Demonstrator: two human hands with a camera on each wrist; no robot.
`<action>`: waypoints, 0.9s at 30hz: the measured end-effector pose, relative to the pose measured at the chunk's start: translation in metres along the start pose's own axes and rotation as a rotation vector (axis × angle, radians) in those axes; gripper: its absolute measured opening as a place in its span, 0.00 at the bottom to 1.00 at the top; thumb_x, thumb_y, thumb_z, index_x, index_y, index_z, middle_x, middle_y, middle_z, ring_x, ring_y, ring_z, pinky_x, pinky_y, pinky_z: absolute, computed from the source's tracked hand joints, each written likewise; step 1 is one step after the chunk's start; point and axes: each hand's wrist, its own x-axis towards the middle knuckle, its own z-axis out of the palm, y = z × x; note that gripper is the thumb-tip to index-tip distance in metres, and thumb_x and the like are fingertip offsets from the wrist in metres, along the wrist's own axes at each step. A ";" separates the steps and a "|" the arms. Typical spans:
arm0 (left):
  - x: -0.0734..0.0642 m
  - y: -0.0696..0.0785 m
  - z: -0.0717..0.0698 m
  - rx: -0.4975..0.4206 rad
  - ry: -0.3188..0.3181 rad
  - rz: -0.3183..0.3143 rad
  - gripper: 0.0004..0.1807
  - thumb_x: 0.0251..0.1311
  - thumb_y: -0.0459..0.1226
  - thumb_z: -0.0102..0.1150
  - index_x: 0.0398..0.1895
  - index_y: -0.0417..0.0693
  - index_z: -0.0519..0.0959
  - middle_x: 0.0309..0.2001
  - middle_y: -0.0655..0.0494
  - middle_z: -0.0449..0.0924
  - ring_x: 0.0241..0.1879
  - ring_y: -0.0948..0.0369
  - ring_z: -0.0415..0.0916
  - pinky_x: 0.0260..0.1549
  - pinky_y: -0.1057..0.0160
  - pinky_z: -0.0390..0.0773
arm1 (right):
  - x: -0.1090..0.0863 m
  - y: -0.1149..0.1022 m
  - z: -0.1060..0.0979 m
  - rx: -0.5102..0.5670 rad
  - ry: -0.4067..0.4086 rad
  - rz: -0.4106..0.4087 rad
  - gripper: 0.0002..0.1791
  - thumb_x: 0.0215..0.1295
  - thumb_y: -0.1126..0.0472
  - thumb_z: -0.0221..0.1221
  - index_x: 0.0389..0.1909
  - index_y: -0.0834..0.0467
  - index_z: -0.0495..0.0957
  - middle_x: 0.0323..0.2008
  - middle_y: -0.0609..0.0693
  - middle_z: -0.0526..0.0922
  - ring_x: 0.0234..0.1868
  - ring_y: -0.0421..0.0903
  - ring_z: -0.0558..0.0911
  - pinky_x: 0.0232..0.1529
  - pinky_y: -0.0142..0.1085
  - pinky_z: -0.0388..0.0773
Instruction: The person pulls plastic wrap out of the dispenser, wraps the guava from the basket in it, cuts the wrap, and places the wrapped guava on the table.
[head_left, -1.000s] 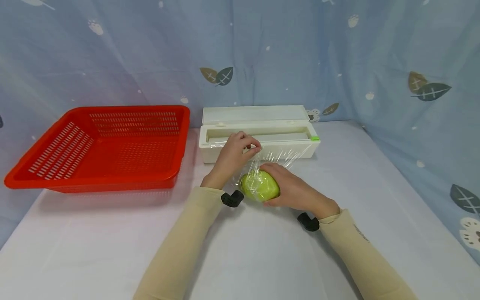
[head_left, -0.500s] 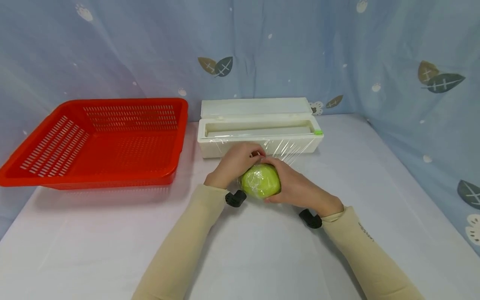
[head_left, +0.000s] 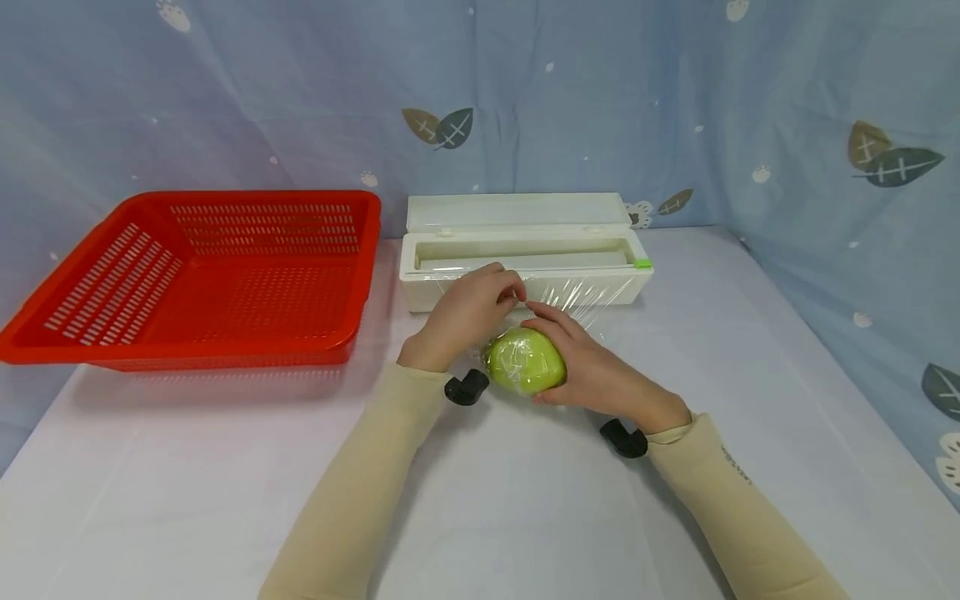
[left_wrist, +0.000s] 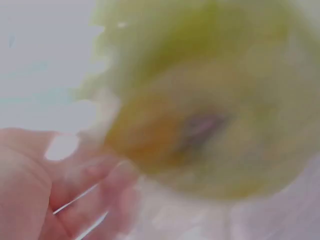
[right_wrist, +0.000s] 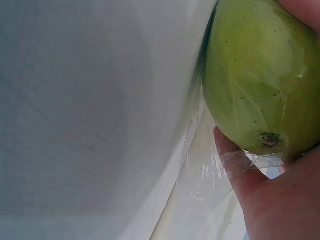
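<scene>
A speckled green pear [head_left: 525,362], covered in clear cling film, is held between the fingers and thumb of my right hand [head_left: 588,367]. In the right wrist view the film lies creased over the pear [right_wrist: 260,80] and stretches across the thumb side of the hand [right_wrist: 280,200]. My left hand [head_left: 472,307] is just beyond the pear, its thumb and fingertips pinching cling film. More film [head_left: 577,293] runs from there to the front of the white cling film dispenser [head_left: 525,289]. The left wrist view is blurred, with the pear [left_wrist: 210,165] large beside the fingers.
The dispenser's lid [head_left: 517,212] is raised, and a roll [head_left: 525,261] lies inside. To the left stands a red plastic basket [head_left: 225,360] with slotted walls. A white cloth [head_left: 480,500] covers the table, and a blue patterned curtain [head_left: 585,108] hangs behind.
My left hand came down close to the pear beside my right fingers, then rose back toward the dispenser. My right hand kept its hold on the pear. The head view tilted slightly.
</scene>
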 end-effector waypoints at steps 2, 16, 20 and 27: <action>-0.003 -0.002 -0.008 -0.075 -0.030 -0.012 0.08 0.60 0.35 0.48 0.37 0.52 0.78 0.34 0.62 0.74 0.32 0.65 0.69 0.35 0.67 0.69 | 0.000 0.000 0.000 -0.001 -0.008 0.013 0.50 0.37 0.53 0.72 0.63 0.49 0.55 0.66 0.40 0.48 0.63 0.44 0.55 0.54 0.46 0.63; -0.022 -0.012 -0.019 -0.504 -0.599 -0.025 0.35 0.46 0.47 0.65 0.61 0.57 0.65 0.50 0.65 0.70 0.49 0.65 0.67 0.46 0.66 0.68 | 0.001 0.004 -0.002 0.037 0.007 -0.013 0.51 0.35 0.52 0.73 0.63 0.46 0.55 0.58 0.44 0.60 0.56 0.43 0.61 0.52 0.44 0.64; -0.020 -0.013 -0.013 -0.552 -0.612 0.059 0.39 0.44 0.40 0.67 0.62 0.54 0.61 0.50 0.62 0.68 0.48 0.64 0.66 0.47 0.66 0.68 | 0.002 0.002 -0.004 0.028 0.007 0.009 0.52 0.34 0.50 0.73 0.63 0.46 0.56 0.58 0.45 0.61 0.57 0.45 0.59 0.52 0.45 0.62; -0.016 -0.013 0.000 -0.541 -0.569 0.096 0.41 0.40 0.35 0.69 0.59 0.49 0.60 0.48 0.60 0.68 0.47 0.64 0.66 0.47 0.66 0.67 | 0.003 0.004 -0.003 -0.018 0.024 0.002 0.54 0.34 0.46 0.72 0.65 0.47 0.53 0.60 0.48 0.59 0.60 0.49 0.55 0.55 0.48 0.57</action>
